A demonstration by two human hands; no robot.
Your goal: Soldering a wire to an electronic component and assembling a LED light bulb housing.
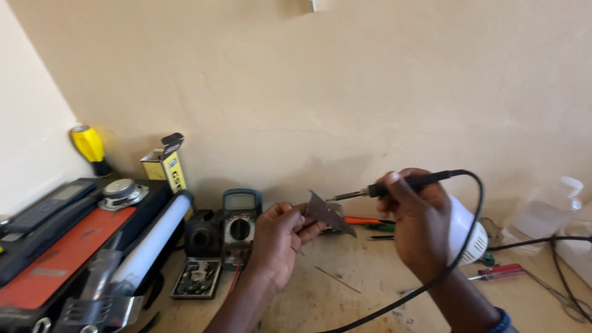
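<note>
My left hand [279, 240] holds a small dark circuit board [330, 213] up edge-on above the workbench. My right hand [416, 219] grips a black soldering iron [394, 185], its metal tip pointing left and almost touching the board's upper edge. The iron's black cord [459, 256] loops down past my right wrist. Behind my right hand a white bulb housing [465, 231] lies on the bench, partly hidden.
A multimeter [240, 222] leans against the wall. At left sit a black and red case [55, 253], a white tube lamp [154, 237], a round speaker [123, 192], a yellow torch [89, 147] and a yellow box [168, 168]. Screwdrivers [499, 271] and a clear bottle [542, 213] lie at right.
</note>
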